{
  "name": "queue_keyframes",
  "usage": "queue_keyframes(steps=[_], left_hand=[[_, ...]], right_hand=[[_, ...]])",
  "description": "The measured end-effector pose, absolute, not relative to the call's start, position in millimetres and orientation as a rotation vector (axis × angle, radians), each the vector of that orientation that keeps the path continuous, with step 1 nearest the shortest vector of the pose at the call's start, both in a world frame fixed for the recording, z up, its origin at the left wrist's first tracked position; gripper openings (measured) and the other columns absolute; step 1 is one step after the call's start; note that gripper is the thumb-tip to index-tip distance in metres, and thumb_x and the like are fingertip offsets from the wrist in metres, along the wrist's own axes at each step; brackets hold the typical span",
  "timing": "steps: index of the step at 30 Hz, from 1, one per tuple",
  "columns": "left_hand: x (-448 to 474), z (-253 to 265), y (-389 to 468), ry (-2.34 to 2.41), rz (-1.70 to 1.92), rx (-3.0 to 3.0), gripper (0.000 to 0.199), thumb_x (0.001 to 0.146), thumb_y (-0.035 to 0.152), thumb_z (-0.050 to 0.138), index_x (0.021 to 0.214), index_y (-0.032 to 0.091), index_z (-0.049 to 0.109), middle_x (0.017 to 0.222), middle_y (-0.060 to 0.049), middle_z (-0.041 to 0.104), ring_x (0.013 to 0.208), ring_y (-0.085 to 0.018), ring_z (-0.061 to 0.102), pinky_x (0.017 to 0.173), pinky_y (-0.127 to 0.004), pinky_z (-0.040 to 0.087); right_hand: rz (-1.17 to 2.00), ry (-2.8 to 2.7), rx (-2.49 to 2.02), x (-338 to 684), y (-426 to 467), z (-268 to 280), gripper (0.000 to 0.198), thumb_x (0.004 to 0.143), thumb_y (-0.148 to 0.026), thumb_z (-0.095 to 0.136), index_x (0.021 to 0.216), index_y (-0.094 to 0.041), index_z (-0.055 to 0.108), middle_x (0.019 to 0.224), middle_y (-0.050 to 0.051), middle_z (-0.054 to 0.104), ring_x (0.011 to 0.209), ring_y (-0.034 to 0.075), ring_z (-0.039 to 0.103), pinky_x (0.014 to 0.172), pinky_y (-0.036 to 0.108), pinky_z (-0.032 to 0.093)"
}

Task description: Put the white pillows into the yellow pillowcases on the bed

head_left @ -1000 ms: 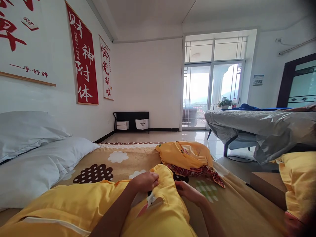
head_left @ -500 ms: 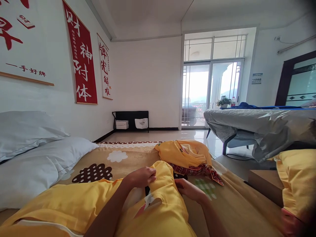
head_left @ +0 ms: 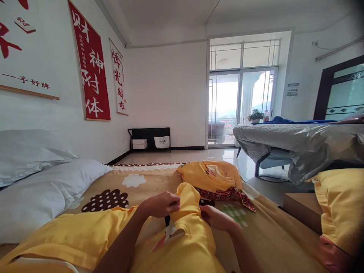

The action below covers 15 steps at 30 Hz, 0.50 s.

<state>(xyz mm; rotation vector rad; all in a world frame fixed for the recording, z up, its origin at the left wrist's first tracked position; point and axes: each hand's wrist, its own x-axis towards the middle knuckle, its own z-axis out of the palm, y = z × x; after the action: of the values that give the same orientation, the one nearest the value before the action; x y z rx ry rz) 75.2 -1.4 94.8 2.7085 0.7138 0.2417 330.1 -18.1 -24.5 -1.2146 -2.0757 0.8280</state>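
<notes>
A yellow pillowcase (head_left: pixel 196 242) extends away from my body over the bed, its far end narrowed and bunched upright. My left hand (head_left: pixel 162 204) is closed on the left side of that end, knuckles up. Opposite it, my right hand (head_left: pixel 214 217) pinches the right edge of the cloth. A small white patch and a bit of pink print show on the case below my left hand. Beside my left forearm lies another yellow pillowcase (head_left: pixel 85 231), with something white showing at its near opening. Whether the held case has a pillow inside, I cannot tell.
A crumpled yellow cloth with red plaid trim (head_left: pixel 212 175) lies ahead on the patterned blanket (head_left: pixel 159 174). White pillows (head_left: pixel 71 182) are stacked at left. At right, a yellow cushion (head_left: pixel 342 204) rests by a cardboard box (head_left: pixel 303 210), near a plastic-covered table (head_left: pixel 273 136).
The view has shifted slightly. Both hands keep their hold on the pillowcase, and the right hand sits a little closer in against the cloth.
</notes>
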Motion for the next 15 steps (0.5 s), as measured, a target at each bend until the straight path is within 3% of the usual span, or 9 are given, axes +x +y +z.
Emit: queue_keyframes(steps=[6, 10, 13, 15], left_hand=[[78, 84, 4, 0.704, -0.023, 2.744, 0.018, 0.082, 0.017, 0.051, 0.066, 0.019, 0.045, 0.067, 0.003, 0.052, 0.064, -0.011, 0.044, 0.056, -0.022, 0.031], [82, 74, 12, 0.835, 0.147, 2.764, 0.017, 0.088, 0.024, 0.045, 0.072, 0.02, 0.047, 0.072, 0.002, 0.055, 0.065, -0.012, 0.045, 0.057, -0.023, 0.031], [86, 71, 11, 0.751, 0.054, 2.798, 0.016, 0.085, 0.018, 0.048, 0.069, 0.019, 0.045, 0.07, 0.003, 0.054, 0.064, -0.011, 0.044, 0.057, -0.022, 0.032], [88, 72, 8, 0.662, -0.072, 2.812, 0.019, 0.08, 0.011, 0.05, 0.065, 0.019, 0.042, 0.068, 0.003, 0.052, 0.062, -0.011, 0.042, 0.057, -0.022, 0.031]], right_hand=[[0.803, -2.18, -1.337, 337, -21, -24, 0.023, 0.05, -0.008, 0.042, 0.064, -0.017, 0.058, 0.062, -0.002, 0.054, 0.061, 0.011, 0.039, 0.053, 0.022, 0.028], [0.816, -2.148, -1.431, 343, -21, -33, 0.019, 0.043, -0.007, 0.043, 0.055, -0.017, 0.054, 0.057, -0.003, 0.053, 0.057, 0.01, 0.041, 0.05, 0.022, 0.027], [0.822, -2.064, -1.472, 349, -17, -36, 0.012, 0.046, -0.01, 0.049, 0.053, -0.018, 0.055, 0.053, -0.004, 0.053, 0.055, 0.01, 0.042, 0.05, 0.022, 0.029], [0.777, -1.938, -1.503, 352, -12, -34, 0.005, 0.056, -0.019, 0.054, 0.057, -0.018, 0.059, 0.054, -0.002, 0.055, 0.056, 0.012, 0.045, 0.051, 0.023, 0.032]])
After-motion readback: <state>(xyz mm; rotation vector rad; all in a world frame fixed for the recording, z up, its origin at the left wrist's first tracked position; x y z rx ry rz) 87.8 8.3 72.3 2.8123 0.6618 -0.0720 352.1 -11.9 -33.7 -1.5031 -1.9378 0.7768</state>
